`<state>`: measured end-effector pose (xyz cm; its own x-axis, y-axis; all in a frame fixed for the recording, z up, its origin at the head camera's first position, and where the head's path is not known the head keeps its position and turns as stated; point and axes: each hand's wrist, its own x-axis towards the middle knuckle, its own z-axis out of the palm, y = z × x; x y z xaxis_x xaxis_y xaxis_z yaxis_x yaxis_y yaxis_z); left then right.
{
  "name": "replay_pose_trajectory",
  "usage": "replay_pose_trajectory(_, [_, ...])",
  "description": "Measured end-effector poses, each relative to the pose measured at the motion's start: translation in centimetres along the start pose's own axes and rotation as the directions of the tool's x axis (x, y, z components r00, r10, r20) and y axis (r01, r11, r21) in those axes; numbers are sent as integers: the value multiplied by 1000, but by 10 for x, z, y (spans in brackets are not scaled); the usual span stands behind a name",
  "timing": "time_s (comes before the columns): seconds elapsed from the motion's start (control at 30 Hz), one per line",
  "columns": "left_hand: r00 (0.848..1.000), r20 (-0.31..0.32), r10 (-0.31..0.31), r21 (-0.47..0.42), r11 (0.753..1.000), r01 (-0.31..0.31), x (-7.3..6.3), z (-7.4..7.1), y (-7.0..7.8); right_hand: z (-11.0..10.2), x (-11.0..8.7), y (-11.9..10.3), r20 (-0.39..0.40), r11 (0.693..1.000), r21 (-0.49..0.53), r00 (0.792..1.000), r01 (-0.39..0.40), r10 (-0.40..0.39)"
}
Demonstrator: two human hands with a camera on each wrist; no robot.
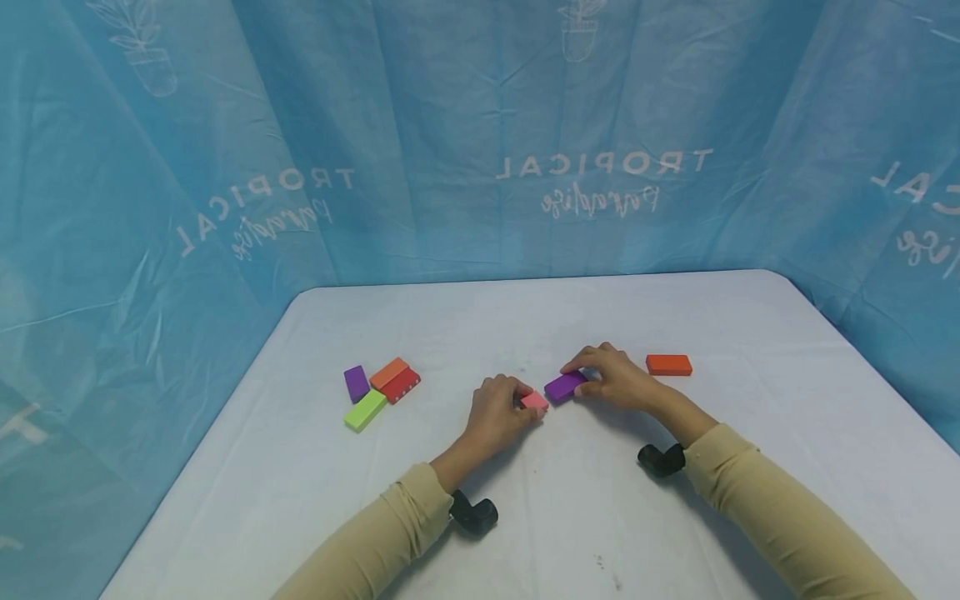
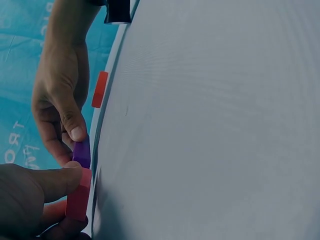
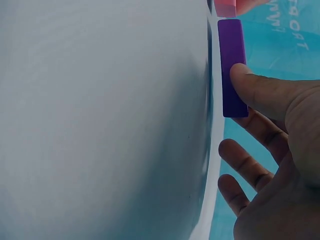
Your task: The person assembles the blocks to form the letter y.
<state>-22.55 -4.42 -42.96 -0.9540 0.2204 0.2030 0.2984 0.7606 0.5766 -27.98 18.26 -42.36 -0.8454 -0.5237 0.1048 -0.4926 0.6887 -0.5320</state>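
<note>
Near the middle of the table my left hand pinches a pink block between thumb and fingers. Just right of it, my right hand holds a purple block the same way, thumb on the near side. The two blocks lie almost end to end, their near ends very close together. In the right wrist view a narrow gap shows between the purple block and the pink block. From the left wrist, the pink block partly overlaps the purple one.
On the left of the table lie a second purple block, an orange block, a red block with pale dots and a lime green block, close together. Another orange block lies beyond my right hand. Blue curtains surround the white table.
</note>
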Motion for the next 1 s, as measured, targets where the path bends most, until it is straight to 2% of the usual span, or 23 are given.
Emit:
replay_pose_trajectory(0.33, [1000, -5, -1, 62, 998, 2, -2, -1, 2, 3, 2, -3, 8, 1000, -10, 1000, 30, -30])
replay_pose_trajectory(0.8, [1000, 23, -18, 119, 993, 16, -3, -2, 3, 3, 0, -3, 31, 999, -22, 999, -42, 42])
replay_pose_trajectory(1.0, [998, 51, -25, 121, 992, 18, -2, -9, 3, 1, -1, -4, -7, 997, -25, 997, -79, 79])
